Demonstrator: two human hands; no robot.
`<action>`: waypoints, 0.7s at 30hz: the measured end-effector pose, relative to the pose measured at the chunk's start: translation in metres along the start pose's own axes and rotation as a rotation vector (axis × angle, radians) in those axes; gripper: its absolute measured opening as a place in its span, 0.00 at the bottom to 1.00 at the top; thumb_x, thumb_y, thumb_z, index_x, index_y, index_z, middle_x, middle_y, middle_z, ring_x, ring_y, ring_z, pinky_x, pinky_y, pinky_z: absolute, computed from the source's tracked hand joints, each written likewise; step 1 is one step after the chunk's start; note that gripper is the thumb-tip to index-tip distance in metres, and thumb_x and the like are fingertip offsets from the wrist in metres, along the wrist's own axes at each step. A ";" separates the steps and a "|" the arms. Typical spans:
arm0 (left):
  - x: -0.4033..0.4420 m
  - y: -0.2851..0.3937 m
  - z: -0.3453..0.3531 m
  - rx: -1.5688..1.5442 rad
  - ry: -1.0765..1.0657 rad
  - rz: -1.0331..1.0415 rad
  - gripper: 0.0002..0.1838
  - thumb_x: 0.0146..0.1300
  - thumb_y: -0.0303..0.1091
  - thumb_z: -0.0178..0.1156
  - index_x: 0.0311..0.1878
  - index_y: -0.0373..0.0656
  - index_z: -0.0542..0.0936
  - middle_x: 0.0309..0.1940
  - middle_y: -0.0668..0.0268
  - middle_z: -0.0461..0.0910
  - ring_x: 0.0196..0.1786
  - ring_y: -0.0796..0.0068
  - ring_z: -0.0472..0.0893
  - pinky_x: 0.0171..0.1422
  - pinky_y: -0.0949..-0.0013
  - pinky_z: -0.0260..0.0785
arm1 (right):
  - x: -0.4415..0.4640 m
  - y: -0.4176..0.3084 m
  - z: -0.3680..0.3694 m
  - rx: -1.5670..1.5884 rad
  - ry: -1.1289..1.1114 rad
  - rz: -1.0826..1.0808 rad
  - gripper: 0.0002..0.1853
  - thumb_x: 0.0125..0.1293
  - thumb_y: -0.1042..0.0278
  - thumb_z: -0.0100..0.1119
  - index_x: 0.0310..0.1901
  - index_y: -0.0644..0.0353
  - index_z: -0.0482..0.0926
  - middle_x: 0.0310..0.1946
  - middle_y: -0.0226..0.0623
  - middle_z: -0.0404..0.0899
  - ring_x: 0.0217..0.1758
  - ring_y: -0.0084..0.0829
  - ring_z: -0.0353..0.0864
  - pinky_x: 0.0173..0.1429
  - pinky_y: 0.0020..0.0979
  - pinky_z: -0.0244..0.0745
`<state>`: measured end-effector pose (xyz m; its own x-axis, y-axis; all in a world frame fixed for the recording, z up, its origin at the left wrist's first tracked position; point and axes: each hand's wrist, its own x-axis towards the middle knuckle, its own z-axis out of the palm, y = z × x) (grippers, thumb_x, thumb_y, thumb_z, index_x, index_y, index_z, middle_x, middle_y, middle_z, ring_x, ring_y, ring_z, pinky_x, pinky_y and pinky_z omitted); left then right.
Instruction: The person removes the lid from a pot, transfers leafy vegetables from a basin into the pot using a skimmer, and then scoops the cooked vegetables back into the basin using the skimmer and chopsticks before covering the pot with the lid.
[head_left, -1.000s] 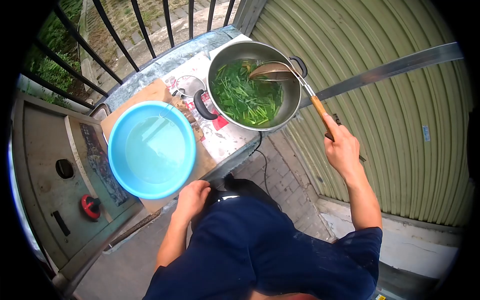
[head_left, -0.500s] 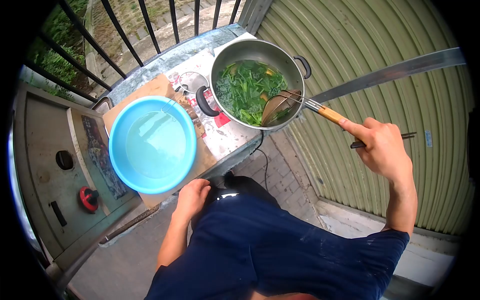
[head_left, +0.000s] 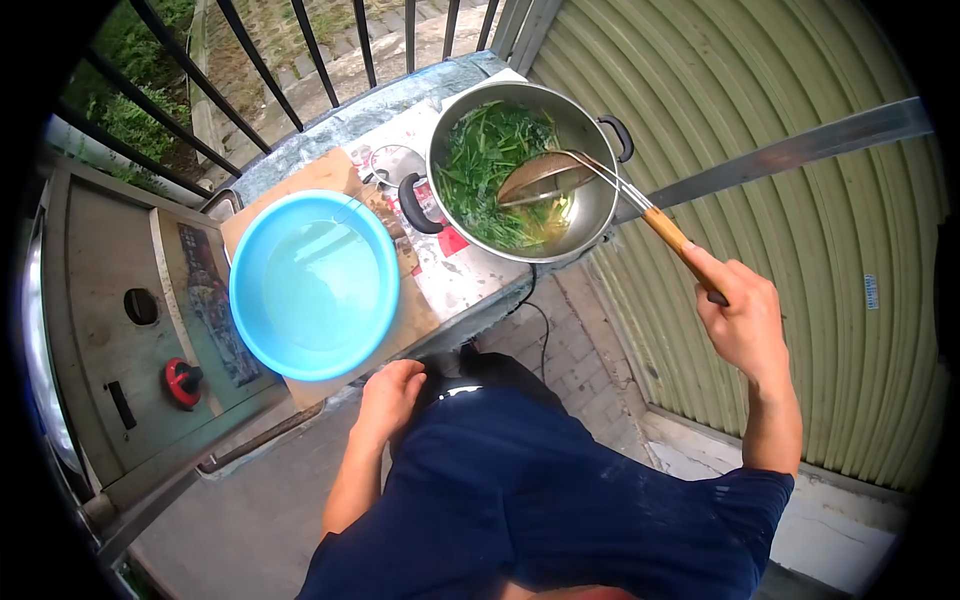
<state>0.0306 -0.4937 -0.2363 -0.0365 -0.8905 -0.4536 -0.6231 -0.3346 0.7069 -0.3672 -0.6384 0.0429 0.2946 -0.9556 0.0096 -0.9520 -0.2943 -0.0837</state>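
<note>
My right hand [head_left: 740, 310] is closed around the wooden handle of a metal skimmer [head_left: 540, 178]. The skimmer's mesh bowl is tilted inside a deep two-handled pot [head_left: 592, 215], over the liquid. Leafy greens [head_left: 490, 165] float in the pot, mostly toward its left side, with yellowish pieces visible low at the right. A dark stick end [head_left: 717, 298] shows under my right hand; the rest of it is hidden. My left hand [head_left: 393, 392] hangs by my waist near the table edge, its fingers curled with nothing visible in them.
A light-blue basin [head_left: 240, 290] of clear water sits on cardboard [head_left: 415, 310] left of the pot. Between them lies a small wire strainer [head_left: 397, 162]. Black railings [head_left: 410, 35] stand behind, a ribbed shutter [head_left: 800, 250] to the right, and a cabinet with a red knob [head_left: 183, 383] at left.
The skimmer bowl has moved up and left in the pot, and the greens are pushed leftward. My right hand has come slightly lower and left. My left hand stays by my waist.
</note>
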 end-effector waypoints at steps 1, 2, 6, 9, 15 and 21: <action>0.002 0.001 0.000 0.001 0.006 0.010 0.13 0.73 0.37 0.66 0.53 0.41 0.88 0.52 0.52 0.89 0.57 0.47 0.87 0.62 0.51 0.79 | -0.004 -0.004 -0.006 0.042 -0.012 0.031 0.27 0.64 0.80 0.64 0.65 0.49 0.87 0.28 0.43 0.82 0.33 0.45 0.84 0.40 0.42 0.79; 0.003 0.003 0.000 0.005 0.008 0.010 0.13 0.73 0.37 0.66 0.53 0.41 0.88 0.52 0.52 0.89 0.57 0.47 0.87 0.62 0.51 0.79 | -0.006 -0.001 -0.003 0.046 -0.010 0.030 0.27 0.64 0.80 0.64 0.65 0.49 0.87 0.28 0.43 0.82 0.33 0.45 0.84 0.40 0.42 0.79; 0.006 0.009 0.004 0.002 0.018 0.041 0.13 0.73 0.37 0.66 0.54 0.41 0.88 0.52 0.52 0.89 0.56 0.47 0.87 0.62 0.51 0.79 | -0.004 0.007 0.035 0.047 -0.101 -0.038 0.30 0.60 0.77 0.64 0.66 0.45 0.85 0.32 0.42 0.84 0.36 0.49 0.86 0.43 0.48 0.81; 0.004 0.012 0.006 0.000 0.009 0.044 0.13 0.72 0.37 0.66 0.54 0.41 0.88 0.51 0.52 0.89 0.56 0.46 0.87 0.61 0.50 0.79 | 0.007 0.008 0.066 0.125 0.039 -0.011 0.31 0.63 0.75 0.65 0.69 0.41 0.83 0.32 0.44 0.83 0.36 0.52 0.85 0.42 0.50 0.81; -0.003 0.006 0.016 0.044 0.105 0.097 0.11 0.71 0.35 0.69 0.51 0.40 0.89 0.44 0.52 0.90 0.45 0.52 0.90 0.52 0.56 0.81 | 0.041 0.013 0.097 0.159 0.161 -0.039 0.35 0.63 0.74 0.66 0.73 0.38 0.79 0.34 0.42 0.82 0.37 0.51 0.86 0.42 0.50 0.81; -0.012 0.007 0.017 0.032 0.122 0.053 0.11 0.71 0.35 0.69 0.51 0.40 0.89 0.45 0.53 0.90 0.46 0.52 0.90 0.53 0.56 0.81 | 0.066 0.029 0.144 0.123 0.154 -0.233 0.37 0.61 0.73 0.69 0.74 0.36 0.79 0.35 0.37 0.81 0.34 0.46 0.86 0.38 0.47 0.82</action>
<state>0.0135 -0.4801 -0.2348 0.0238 -0.9382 -0.3452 -0.6472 -0.2777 0.7100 -0.3638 -0.7080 -0.1022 0.4792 -0.8561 0.1933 -0.8401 -0.5112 -0.1812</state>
